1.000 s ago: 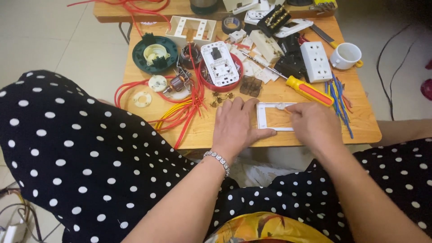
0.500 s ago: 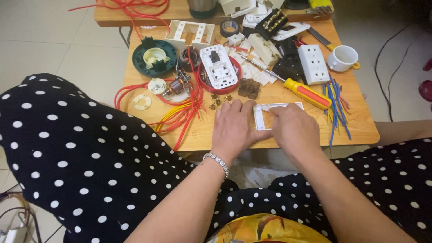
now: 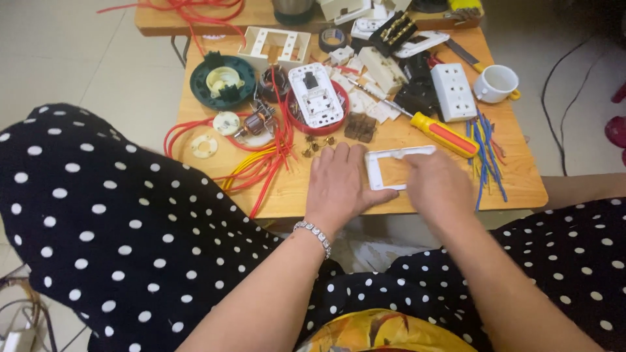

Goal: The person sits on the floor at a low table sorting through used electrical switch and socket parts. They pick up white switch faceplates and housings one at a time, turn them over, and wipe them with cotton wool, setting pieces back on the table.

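Small wooden worktop [image 3: 293, 192], seen from above, between knees in black polka-dot cloth.

Item in hand: white rectangular plastic frame [image 3: 380, 160], an open faceplate surround, lying flat near the front edge of the worktop, right of centre.

Left hand [image 3: 339, 186]: palm down on the worktop, fingers together and extended, thumb laid against the frame's lower left corner. Grip flat and pressing, not closed round anything. Beaded bracelet [image 3: 313, 234] at the wrist.

Right hand [image 3: 438, 186]: covering the frame's right end, fingers curled over it. Whether this grip pinches the frame or merely rests on it cannot be told.

Adjacent items:
- Screwdriver [image 3: 442, 133], yellow and red handle, just beyond the frame, shaft pointing up-left.
- Loose blue wires [image 3: 486, 153], right of the screwdriver.
- Red and yellow wires [image 3: 264, 163], left of the left hand.
- Small brass screws [image 3: 316, 145], just beyond the left fingertips.
- Red round tray [image 3: 317, 104] holding a white switch plate.
- White socket block [image 3: 453, 91] and white cup [image 3: 495, 83], far right.
- Dark green round part [image 3: 223, 81], far left.
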